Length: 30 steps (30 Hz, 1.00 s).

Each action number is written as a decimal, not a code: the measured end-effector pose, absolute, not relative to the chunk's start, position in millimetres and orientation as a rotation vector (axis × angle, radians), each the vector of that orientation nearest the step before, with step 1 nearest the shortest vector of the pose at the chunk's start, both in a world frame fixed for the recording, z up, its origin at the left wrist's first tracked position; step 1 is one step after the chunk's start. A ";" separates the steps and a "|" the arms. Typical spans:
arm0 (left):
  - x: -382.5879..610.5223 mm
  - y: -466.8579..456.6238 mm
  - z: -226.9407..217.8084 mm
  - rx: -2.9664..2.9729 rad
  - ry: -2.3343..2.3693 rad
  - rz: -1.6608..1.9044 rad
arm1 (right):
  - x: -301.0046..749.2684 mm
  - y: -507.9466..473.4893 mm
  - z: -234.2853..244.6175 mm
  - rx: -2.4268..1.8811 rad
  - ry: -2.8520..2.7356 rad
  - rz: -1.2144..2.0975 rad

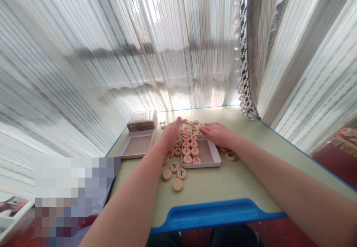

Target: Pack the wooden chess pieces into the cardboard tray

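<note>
Several round wooden xiangqi pieces with red characters (186, 151) stand in two columns in the left part of a shallow cardboard box (212, 154). My left hand (170, 132) reaches over loose pieces just left of the box, its visible fingers stretched out. It partly covers the pieces under it. At the box's far right corner lies my right hand (216, 132), palm down with fingers extended toward the loose pieces (192, 128) behind the box. I see nothing held in either hand. More pieces, some marked and some blank side up, lie in front of my left hand, such as a blank piece (177, 184).
An empty shallow box lid (136, 145) lies at the left, with a stacked pair of flat boxes (141, 120) behind it. A piece with a dark character (230, 155) sits beneath my right wrist. The table (267, 139) has a blue edge and a blue front tray (213, 213). Sheer curtains (167, 54) hang behind.
</note>
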<state>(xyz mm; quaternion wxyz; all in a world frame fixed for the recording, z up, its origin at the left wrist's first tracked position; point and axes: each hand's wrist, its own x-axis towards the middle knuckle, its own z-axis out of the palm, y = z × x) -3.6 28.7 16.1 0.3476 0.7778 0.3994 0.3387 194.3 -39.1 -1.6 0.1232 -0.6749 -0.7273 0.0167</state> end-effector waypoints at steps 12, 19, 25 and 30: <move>-1.9 24.4 16.4 2.345 1.041 0.585 | 193.6 -40.2 -0.5 -1.927 -2.033 0.079; -0.3 28.7 14.0 2.444 1.128 0.616 | 196.0 -38.6 0.2 -1.897 -1.993 0.084; -1.3 30.6 9.8 2.511 1.090 0.724 | 193.8 -38.8 0.2 -1.882 -2.026 0.039; -1.6 32.6 8.7 2.586 1.079 0.656 | 195.2 -39.0 -1.6 -1.875 -2.079 0.063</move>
